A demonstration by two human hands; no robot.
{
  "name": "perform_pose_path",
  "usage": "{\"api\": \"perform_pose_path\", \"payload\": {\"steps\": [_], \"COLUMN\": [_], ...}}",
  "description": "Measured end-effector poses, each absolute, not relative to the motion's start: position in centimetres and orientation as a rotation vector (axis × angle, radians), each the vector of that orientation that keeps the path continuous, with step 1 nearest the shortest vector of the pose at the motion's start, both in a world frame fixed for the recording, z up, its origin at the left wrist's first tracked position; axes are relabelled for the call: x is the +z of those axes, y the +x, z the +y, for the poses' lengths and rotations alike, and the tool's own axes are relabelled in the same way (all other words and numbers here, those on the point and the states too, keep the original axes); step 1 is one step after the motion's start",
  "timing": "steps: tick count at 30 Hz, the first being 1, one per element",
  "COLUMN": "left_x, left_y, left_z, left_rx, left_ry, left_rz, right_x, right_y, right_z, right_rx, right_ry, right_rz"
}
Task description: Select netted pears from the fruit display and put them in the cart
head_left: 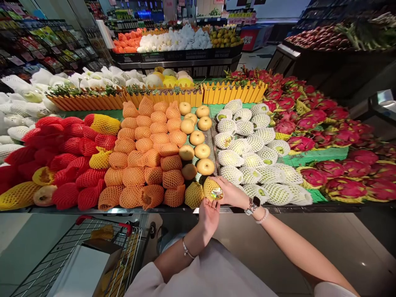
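At the front edge of the fruit stand, a round pear in a yellow foam net (211, 186) sits between my hands, a shiny silvery patch on its near side. My right hand (230, 192) wraps it from the right and top. From below, my left hand (209, 214) has its fingertips against the underside. Touching it on the left is another yellow-netted fruit (194, 195). Behind it stand bare round brown pears (204, 166) in two columns. Orange-netted fruits (133, 176) lie in rows to the left, and white-netted pale green fruits (255, 175) to the right.
Red-netted fruits (76, 152) fill the stand's left, dragon fruits (312, 119) its right. A low orange picket fence (173, 98) runs behind. Below left is a wire shopping cart (130, 247) with a white box (80, 270) and yellow netting inside. Another fruit stand (179, 55) stands farther back.
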State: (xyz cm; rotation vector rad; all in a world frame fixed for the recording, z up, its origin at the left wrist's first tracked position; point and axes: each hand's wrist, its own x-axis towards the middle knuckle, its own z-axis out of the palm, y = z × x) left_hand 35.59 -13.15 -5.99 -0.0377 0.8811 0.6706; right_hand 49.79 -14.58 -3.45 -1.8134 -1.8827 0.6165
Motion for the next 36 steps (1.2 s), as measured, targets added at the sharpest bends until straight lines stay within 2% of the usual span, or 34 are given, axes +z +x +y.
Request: {"api": "perform_pose_path", "payload": {"steps": [5,10,13,20,26,36], "left_x": [-5.5,-4.7,-5.1,-7.0,-7.0,-6.5], "left_y": [30.8,26.8,27.6,29.5,29.8,29.3], "left_z": [-14.6,-11.0,-7.5,-4.9,-3.3,-3.6], "left_rx": [0.319,0.49,0.438,0.599,0.412,0.306], "left_ry": [0.211,1.493,1.934,1.95,2.295,2.488], "left_rz": [0.816,0.548,0.464,0.627,0.644,0.542], "right_x": [-4.0,-4.1,-4.2,-5.1,-5.1,-5.4], "right_y": [50.9,50.8,50.8,50.5,49.4,48.3], "right_z": [-13.9,-13.8,-13.7,-13.5,-14.0,-15.5], "right_rx": [0.593,0.464,0.387,0.337,0.322,0.363], "right_ry": [-1.845,-1.886,-1.856,-1.853,-1.953,-1.933], "right_rz": [-2.043,-2.114,-2.125,-2.141,-2.152,-2.136]}}
